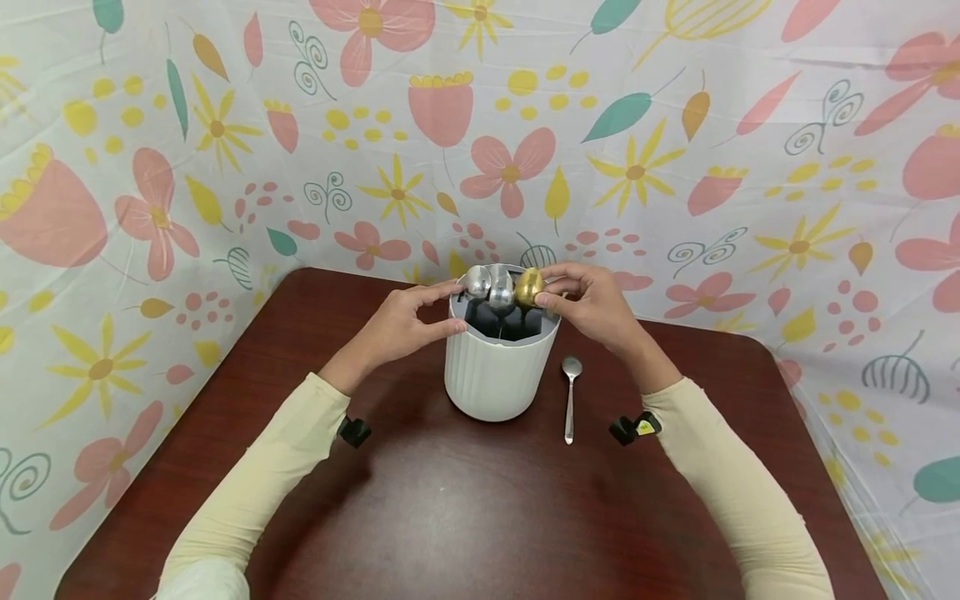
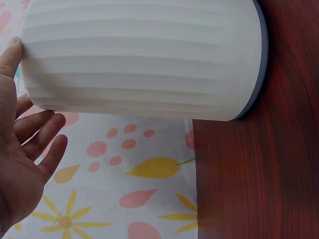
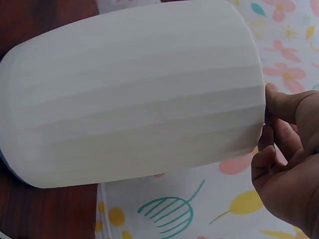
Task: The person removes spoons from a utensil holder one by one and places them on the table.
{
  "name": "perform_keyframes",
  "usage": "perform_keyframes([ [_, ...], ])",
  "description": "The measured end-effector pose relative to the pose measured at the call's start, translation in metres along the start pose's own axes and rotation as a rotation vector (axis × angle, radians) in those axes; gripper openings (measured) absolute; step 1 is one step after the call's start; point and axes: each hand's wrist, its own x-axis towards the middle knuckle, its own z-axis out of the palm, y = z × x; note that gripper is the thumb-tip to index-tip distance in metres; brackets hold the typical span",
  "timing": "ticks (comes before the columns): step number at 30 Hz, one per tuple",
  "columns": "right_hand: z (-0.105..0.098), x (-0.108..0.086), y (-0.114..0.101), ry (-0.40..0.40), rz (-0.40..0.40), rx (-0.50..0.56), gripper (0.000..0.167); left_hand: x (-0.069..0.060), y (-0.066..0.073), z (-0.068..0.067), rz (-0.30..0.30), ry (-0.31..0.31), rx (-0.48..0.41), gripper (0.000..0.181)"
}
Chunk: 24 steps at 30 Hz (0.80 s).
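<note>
The person's left hand (image 1: 405, 323), fingers loosely spread and gripping nothing, touches the rim of one white ribbed container (image 1: 491, 379). In it stand two silver spoons (image 1: 501, 292) and one gold spoon (image 1: 528, 288), bowls up; the right hand (image 1: 600, 310) pinches the gold one between thumb and fingers. Further right, one loose spoon (image 1: 572, 367) lies on the reddish-brown surface (image 1: 450, 508). Flower-printed cloth (image 1: 570, 142) hangs behind and at both sides.

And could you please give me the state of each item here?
White container: standing, open-topped
Silver spoons: inside it, heads up
Gold spoon: inside, head up
Loose spoon: lying on the table
Left hand: touching the container's rim
Right hand: pinching the gold spoon
</note>
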Motion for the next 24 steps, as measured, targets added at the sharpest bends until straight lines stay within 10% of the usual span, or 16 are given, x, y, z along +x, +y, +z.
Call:
perform_keyframes([
  [24,-0.019,0.009,-0.029,0.010,-0.050,0.028,0.031,0.001,0.000,0.000,0.003,-0.009,-0.016,0.061],
])
